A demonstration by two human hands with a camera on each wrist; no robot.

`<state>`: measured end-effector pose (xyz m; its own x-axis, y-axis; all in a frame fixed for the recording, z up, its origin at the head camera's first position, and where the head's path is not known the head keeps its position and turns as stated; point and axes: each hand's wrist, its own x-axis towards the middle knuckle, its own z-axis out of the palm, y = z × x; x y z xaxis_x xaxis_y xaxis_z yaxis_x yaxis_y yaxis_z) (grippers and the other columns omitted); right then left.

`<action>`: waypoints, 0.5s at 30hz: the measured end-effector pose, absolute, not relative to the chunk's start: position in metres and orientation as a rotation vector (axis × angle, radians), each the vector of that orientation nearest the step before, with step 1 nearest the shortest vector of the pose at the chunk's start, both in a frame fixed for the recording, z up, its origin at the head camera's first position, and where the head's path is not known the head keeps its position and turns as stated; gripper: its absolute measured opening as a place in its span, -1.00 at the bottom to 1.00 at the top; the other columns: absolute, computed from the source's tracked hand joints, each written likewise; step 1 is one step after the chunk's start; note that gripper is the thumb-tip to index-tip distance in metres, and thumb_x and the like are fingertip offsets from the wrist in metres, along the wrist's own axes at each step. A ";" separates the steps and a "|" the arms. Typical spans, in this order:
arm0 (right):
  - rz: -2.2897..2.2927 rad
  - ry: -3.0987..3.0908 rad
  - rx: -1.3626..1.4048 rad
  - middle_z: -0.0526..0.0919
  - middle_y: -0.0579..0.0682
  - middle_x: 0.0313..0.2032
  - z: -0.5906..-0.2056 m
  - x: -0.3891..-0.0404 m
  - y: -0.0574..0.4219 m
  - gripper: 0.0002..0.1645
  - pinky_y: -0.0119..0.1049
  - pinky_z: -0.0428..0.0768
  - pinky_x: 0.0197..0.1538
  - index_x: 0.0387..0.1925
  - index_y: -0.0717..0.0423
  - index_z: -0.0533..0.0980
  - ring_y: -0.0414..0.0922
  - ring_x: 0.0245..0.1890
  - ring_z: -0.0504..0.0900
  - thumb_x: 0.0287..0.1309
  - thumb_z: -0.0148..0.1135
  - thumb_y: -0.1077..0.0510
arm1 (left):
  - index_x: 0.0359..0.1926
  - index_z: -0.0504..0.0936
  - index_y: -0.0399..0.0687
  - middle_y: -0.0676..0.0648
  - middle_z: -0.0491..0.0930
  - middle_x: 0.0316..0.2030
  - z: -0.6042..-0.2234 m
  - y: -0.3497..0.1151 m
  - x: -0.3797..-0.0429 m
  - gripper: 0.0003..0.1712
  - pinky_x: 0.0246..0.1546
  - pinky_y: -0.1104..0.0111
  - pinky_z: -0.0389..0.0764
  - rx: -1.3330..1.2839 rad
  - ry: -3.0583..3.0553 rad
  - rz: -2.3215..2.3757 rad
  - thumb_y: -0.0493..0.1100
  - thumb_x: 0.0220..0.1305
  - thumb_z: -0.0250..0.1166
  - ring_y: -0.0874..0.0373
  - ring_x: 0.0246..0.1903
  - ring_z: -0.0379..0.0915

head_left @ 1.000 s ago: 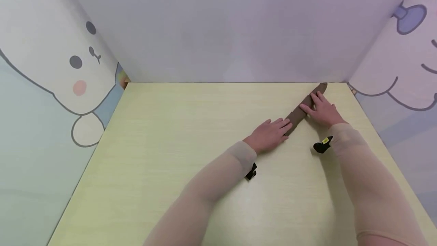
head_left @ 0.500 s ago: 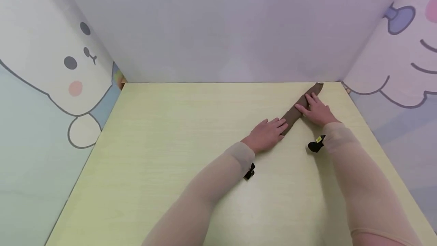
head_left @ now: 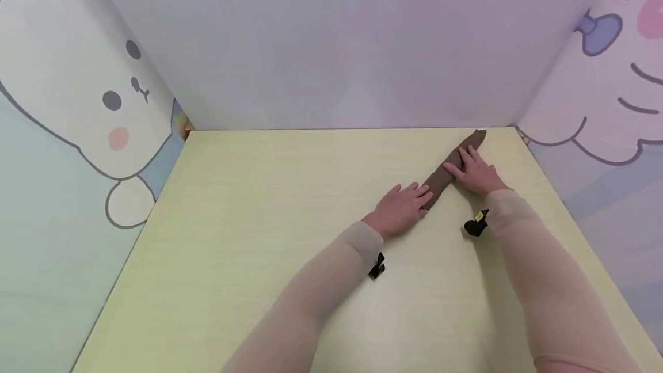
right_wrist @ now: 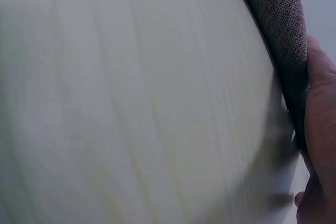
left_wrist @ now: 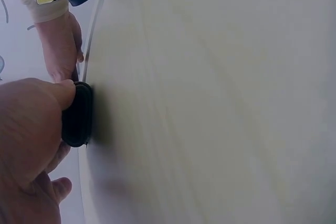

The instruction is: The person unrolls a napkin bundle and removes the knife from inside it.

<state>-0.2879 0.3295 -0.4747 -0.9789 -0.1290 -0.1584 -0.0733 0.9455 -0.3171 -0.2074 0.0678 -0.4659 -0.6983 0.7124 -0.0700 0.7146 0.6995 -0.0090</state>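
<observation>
A dark brown rolled-up cloth (head_left: 439, 183) lies slantwise on the table's far right part. My left hand (head_left: 399, 209) rests on its near end, fingers extended over the top. Further along, my right hand (head_left: 476, 172) lies across the roll with thumb and fingers spread. From the left wrist, the roll's end (left_wrist: 79, 116) shows as a dark oval beneath my left hand (left_wrist: 26, 135), with my right hand (left_wrist: 60, 51) beyond. The right wrist view shows the coarse weave of the cloth (right_wrist: 275, 14) and my right hand (right_wrist: 323, 119) against it; most fingers are hidden there.
The pale wooden table (head_left: 259, 217) meets a plain back wall (head_left: 331, 45). Side panels with cartoon figures stand at the left (head_left: 62, 73) and right (head_left: 611, 102). Black wrist cameras hang under the left cuff (head_left: 377, 266) and right cuff (head_left: 476, 223).
The head view shifts slightly. Both hands stay on the rolled cloth, which keeps its place at the table's far right.
</observation>
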 end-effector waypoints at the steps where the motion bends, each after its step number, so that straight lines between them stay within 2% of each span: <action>1: -0.467 2.925 -0.155 -0.33 0.42 0.44 -0.475 -0.288 0.328 0.13 0.53 -0.15 0.14 0.49 0.25 -0.27 0.46 0.35 -0.11 0.30 -0.33 -0.49 | 0.49 0.10 0.30 0.22 0.01 0.46 -0.466 0.067 -0.207 -0.40 0.33 0.18 0.14 1.191 2.845 -0.058 0.20 0.50 -0.16 0.23 0.44 -0.10; 15: -0.461 2.953 -0.140 -0.31 0.36 0.46 -0.480 -0.279 0.320 0.14 0.55 -0.26 0.13 0.50 0.22 -0.24 0.32 0.43 -0.20 0.27 -0.35 -0.53 | 0.48 0.14 0.26 0.19 0.07 0.45 -0.465 0.057 -0.199 -0.39 0.31 0.16 0.18 1.228 2.858 -0.083 0.20 0.49 -0.14 0.20 0.43 -0.05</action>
<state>-0.2792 0.3202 -0.4799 -0.9845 -0.1146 -0.1326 -0.0687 0.9484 -0.3094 -0.1993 0.0573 -0.4648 -0.6880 0.7241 -0.0487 0.7257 0.6870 -0.0369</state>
